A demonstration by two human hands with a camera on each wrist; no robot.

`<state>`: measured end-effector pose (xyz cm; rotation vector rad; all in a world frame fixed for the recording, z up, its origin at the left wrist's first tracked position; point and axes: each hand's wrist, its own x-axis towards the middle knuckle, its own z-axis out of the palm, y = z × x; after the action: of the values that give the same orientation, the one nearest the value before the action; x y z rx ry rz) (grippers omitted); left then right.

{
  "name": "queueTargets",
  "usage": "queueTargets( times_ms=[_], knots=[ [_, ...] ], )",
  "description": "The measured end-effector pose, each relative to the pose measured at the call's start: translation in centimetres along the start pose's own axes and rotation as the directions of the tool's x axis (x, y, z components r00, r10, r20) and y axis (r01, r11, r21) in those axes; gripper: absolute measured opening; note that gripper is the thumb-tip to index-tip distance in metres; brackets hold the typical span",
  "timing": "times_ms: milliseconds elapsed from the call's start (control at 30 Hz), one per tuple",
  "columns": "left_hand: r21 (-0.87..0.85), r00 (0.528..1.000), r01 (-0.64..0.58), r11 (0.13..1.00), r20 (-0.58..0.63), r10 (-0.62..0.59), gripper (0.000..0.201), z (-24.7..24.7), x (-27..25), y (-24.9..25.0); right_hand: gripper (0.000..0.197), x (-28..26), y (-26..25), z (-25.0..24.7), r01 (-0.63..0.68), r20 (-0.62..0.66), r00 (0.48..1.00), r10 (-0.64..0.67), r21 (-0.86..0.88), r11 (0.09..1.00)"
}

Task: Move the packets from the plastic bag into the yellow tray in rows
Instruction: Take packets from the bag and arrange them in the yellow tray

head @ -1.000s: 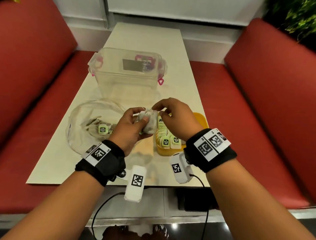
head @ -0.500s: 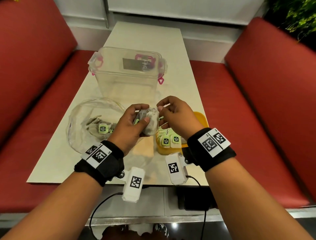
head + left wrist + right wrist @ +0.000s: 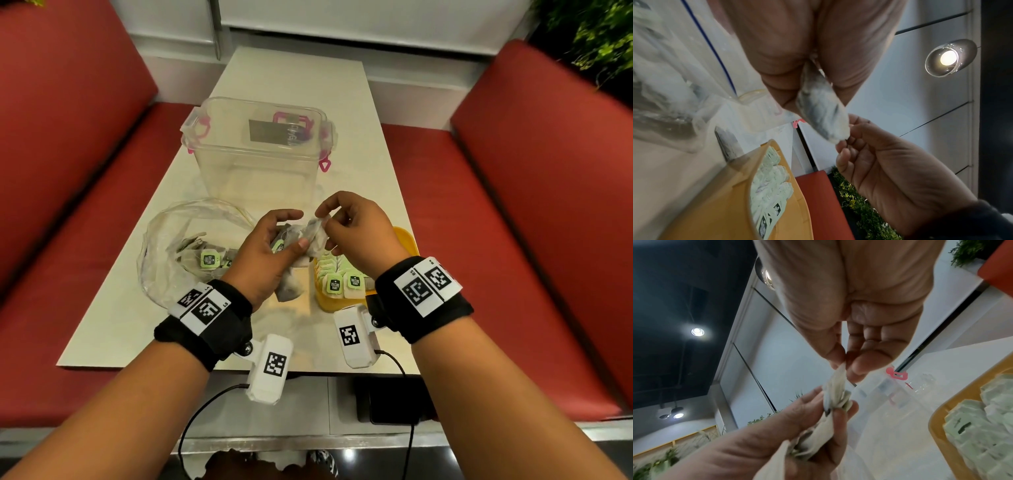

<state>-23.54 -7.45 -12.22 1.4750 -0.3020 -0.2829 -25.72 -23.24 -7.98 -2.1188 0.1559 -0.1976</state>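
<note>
Over table (image 3: pixel 294 82), both hands' grip on packets (image 3: pixel 310 238)

A clear lidded container (image 3: pixel 260 150) with pink latches stands on the pale table (image 3: pixel 294 75) between red benches (image 3: pixel 534 205).

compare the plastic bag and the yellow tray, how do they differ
The plastic bag is clear, soft and crumpled; the yellow tray is opaque and rigid. Packets in the bag lie jumbled; those in the tray stand in neat rows. The bag lies beyond the left hand, the tray under the right hand. Both rest on the table and hold green-tagged packets.
</note>
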Motion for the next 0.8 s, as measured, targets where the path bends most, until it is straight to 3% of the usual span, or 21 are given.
queueTargets(
  times_ms=[267,400,533,667,800],
  knots=[
    [0.201,0.99,0.053,0.978,-0.141,-0.024,0.001,-0.7,0.1,0.0,0.017,0.3,0.4,-0.3,0.076,-0.013,0.997,-0.079,-0.166,0.983],
    [0.351,0.989,0.016,0.936,-0.14,0.036,0.007,-0.8,0.3,0.1,0.019,0.1,0.3,-0.1,0.105,-0.011,0.994,-0.111,-0.248,0.963],
    [0.611,0.997,-0.059,0.79,-0.004,0.078,0.022,0.0,0.5,0.3,0.019,0.1,0.0,0.5,0.111,0.023,0.994,-0.109,-0.298,0.948],
    [0.72,0.995,-0.084,0.689,0.026,0.095,0.028,0.8,0.6,0.6,0.018,0.1,-0.6,1.3,0.14,0.073,0.99,-0.122,-0.333,0.932],
    [0.54,0.999,0.025,0.841,-0.043,-0.002,0.026,0.5,0.4,0.7,0.015,0.1,-0.5,1.2,0.148,0.026,0.989,-0.146,-0.263,0.953]
  ],
)
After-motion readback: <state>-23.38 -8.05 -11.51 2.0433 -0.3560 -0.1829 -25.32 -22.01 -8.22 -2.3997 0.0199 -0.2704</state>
